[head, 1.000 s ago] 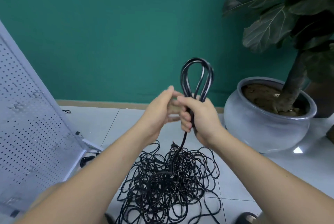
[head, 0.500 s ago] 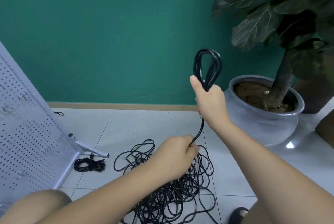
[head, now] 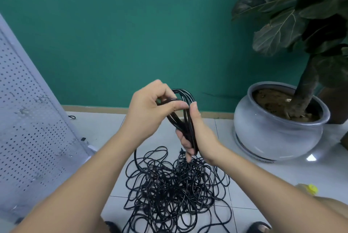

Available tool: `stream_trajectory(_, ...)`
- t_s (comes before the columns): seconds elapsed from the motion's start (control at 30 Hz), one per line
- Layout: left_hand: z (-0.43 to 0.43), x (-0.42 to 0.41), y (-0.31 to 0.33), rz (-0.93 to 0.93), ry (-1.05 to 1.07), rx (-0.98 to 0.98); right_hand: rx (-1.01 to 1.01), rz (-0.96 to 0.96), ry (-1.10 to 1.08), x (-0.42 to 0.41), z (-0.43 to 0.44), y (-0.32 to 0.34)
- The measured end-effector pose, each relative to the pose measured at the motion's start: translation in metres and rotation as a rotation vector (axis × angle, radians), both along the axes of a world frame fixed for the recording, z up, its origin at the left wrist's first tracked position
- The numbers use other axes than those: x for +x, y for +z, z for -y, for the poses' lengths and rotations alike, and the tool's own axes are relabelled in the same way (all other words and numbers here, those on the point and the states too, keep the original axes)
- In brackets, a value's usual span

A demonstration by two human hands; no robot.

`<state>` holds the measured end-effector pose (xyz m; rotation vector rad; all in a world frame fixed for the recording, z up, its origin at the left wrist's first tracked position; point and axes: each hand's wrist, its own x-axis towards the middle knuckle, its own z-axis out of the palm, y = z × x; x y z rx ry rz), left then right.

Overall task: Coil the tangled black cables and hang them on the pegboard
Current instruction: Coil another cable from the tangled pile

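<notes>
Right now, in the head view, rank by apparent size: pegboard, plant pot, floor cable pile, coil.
1. pegboard, even cropped by the frame.
2-3. cable pile and plant pot look alike, so they are unranked.
4. coil.

**A:** Quick, where's the left hand (head: 148, 108)?

**B:** At the top-left of the coil (head: 185, 99). Thumb & index pinch one strand there, other fingers curled in, back of hand toward cam.

**A:** And the right hand (head: 199, 135)?

**B:** Lower on the coil, right side. Fingers wrap round the bunched loops w/ tips pointing down, thumb straight up along them.

**A:** Are the hands touching?

**B:** R thumb tip is just beside L fingertips. Can't tell if there's contact.

**A:** Arms?

**B:** Both forearms bare, coming up from below the coil, L from the left, R from the right, converging at it.
</notes>
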<state>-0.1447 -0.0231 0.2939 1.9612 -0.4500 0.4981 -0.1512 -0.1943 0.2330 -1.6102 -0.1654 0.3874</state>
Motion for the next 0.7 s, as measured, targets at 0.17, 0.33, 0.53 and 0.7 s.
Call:
stream_trajectory(0.17,-0.007,0.011,-0.002,0.103,0.014,0.028,0.137,0.048,0.186,-0.009,-0.004,0.001)
stream_trajectory(0.33,-0.005,0.008,0.002,-0.089,-0.055,-0.108,-0.034,0.216,0.221,-0.014,-0.005,0.002)
stream_trajectory(0.53,-0.009,0.012,0.008,-0.292,-0.141,-0.197,-0.216,0.225,0.262,-0.012,0.002,0.007)
stream_trajectory(0.7,0.000,0.012,0.011,-0.486,-0.289,-0.496,-0.178,0.187,0.301,-0.011,-0.002,0.015)
